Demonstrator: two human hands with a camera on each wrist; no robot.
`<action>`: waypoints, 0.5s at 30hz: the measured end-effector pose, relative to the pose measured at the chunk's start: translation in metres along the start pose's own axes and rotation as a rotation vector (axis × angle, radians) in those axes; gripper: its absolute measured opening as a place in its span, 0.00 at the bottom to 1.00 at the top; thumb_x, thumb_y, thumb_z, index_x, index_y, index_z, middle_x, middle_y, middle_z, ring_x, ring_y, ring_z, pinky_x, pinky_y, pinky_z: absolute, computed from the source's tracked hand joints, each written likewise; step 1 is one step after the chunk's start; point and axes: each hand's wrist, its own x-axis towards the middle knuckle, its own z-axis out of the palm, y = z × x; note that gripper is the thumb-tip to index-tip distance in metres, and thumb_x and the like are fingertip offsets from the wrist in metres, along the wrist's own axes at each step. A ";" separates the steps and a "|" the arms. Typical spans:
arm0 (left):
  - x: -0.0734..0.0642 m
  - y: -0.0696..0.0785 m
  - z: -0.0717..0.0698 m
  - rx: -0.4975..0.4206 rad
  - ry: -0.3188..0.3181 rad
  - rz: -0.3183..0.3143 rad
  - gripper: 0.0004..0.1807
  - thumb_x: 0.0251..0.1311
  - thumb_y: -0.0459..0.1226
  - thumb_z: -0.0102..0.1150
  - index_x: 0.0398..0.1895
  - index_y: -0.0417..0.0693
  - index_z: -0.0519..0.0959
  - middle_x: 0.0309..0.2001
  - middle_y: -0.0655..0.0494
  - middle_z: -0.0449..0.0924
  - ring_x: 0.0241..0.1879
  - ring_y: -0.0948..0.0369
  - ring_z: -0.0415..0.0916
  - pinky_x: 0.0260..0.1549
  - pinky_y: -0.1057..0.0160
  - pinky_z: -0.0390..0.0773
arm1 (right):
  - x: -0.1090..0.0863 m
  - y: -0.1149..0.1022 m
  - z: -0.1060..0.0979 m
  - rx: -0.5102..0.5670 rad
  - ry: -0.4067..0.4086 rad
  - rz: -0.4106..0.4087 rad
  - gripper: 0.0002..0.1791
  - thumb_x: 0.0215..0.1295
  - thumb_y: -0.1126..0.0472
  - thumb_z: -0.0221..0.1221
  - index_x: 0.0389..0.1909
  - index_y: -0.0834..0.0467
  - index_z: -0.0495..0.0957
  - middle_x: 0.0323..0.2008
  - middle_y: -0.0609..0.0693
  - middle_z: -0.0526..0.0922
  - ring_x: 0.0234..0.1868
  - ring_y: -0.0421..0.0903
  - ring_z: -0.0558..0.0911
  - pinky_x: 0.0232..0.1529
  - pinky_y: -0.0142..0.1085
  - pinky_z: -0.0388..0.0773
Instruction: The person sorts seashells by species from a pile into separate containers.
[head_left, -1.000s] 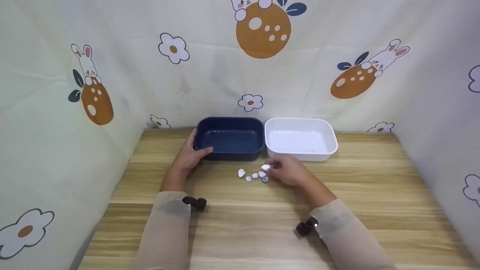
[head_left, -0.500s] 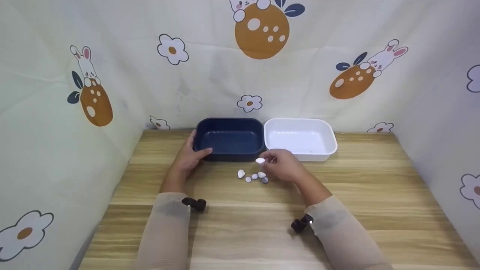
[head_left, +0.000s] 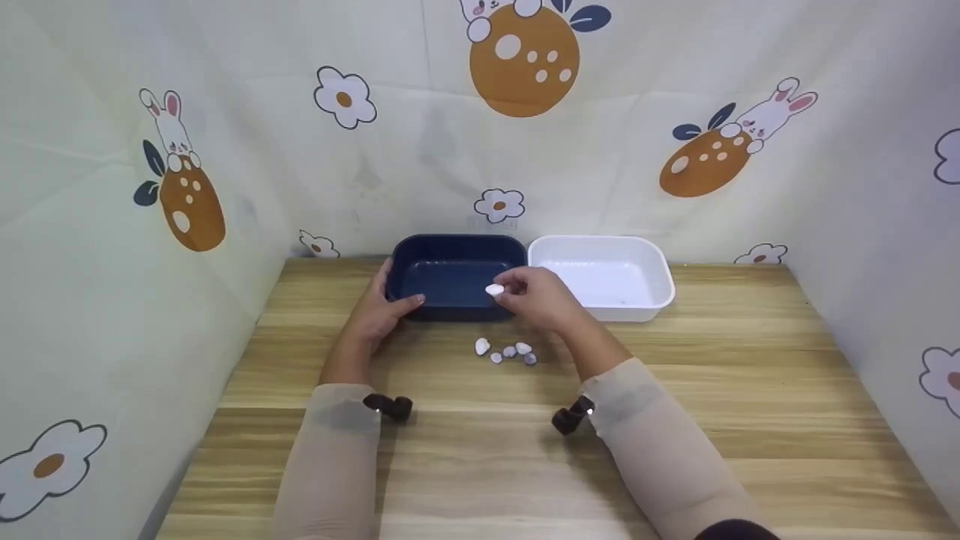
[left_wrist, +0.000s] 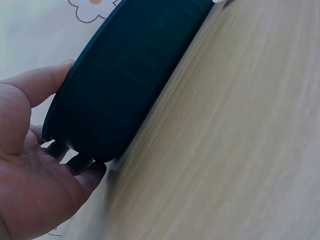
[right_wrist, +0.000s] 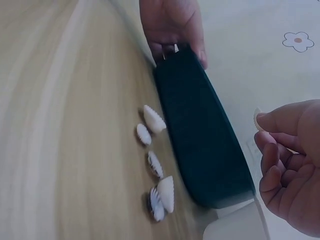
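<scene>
My left hand (head_left: pixel 377 313) grips the left end of a dark blue rectangular tub (head_left: pixel 454 313), thumb over the rim and fingers at the side, as the left wrist view also shows. Between thumb and fingertips my right hand (head_left: pixel 541 298) pinches a small white seashell (head_left: pixel 494 289), held over the tub's front right part. In the right wrist view only a sliver of this shell (right_wrist: pixel 258 119) shows past the thumb. Several more seashells lie on the table in front of the tub, among them a white one (head_left: pixel 482 346) at the left and a grey-purple one (head_left: pixel 530 359) at the right.
A white tub (head_left: pixel 626 313) of like shape stands right beside the dark one, partly behind my right hand. Both stand at the back of the wood-grain table (head_left: pixel 465 457), before a hanging cloth (head_left: pixel 420 150) printed with rabbits and flowers. Cameras sit on both wrists.
My right hand has lifted the white seashell from near the others and carried it up and left, over the dark blue tub. The left hand stays on the tub.
</scene>
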 end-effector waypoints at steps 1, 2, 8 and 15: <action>0.000 0.000 0.000 0.001 -0.001 -0.002 0.59 0.64 0.39 0.74 0.90 0.58 0.44 0.90 0.52 0.41 0.89 0.52 0.35 0.88 0.49 0.37 | 0.002 -0.002 0.000 -0.001 0.000 0.000 0.18 0.71 0.58 0.67 0.59 0.58 0.87 0.44 0.53 0.89 0.47 0.47 0.84 0.57 0.43 0.82; 0.000 0.000 0.000 -0.002 0.000 -0.004 0.59 0.64 0.39 0.74 0.90 0.58 0.44 0.90 0.52 0.41 0.89 0.52 0.36 0.88 0.49 0.37 | 0.004 -0.004 0.000 -0.002 0.000 0.001 0.18 0.71 0.58 0.67 0.59 0.58 0.86 0.45 0.53 0.89 0.47 0.47 0.84 0.58 0.44 0.83; 0.000 0.000 -0.001 -0.015 -0.004 -0.018 0.59 0.65 0.39 0.74 0.90 0.60 0.43 0.90 0.53 0.41 0.89 0.52 0.36 0.88 0.49 0.37 | 0.016 -0.014 0.002 0.031 -0.009 0.032 0.18 0.72 0.57 0.67 0.60 0.56 0.86 0.46 0.52 0.88 0.48 0.48 0.83 0.57 0.44 0.83; -0.001 0.000 0.000 -0.003 -0.006 -0.004 0.59 0.65 0.40 0.74 0.90 0.59 0.43 0.90 0.52 0.39 0.89 0.51 0.33 0.88 0.47 0.36 | 0.031 -0.021 0.002 0.015 0.017 -0.018 0.17 0.72 0.58 0.66 0.59 0.57 0.87 0.47 0.53 0.90 0.48 0.47 0.84 0.57 0.42 0.82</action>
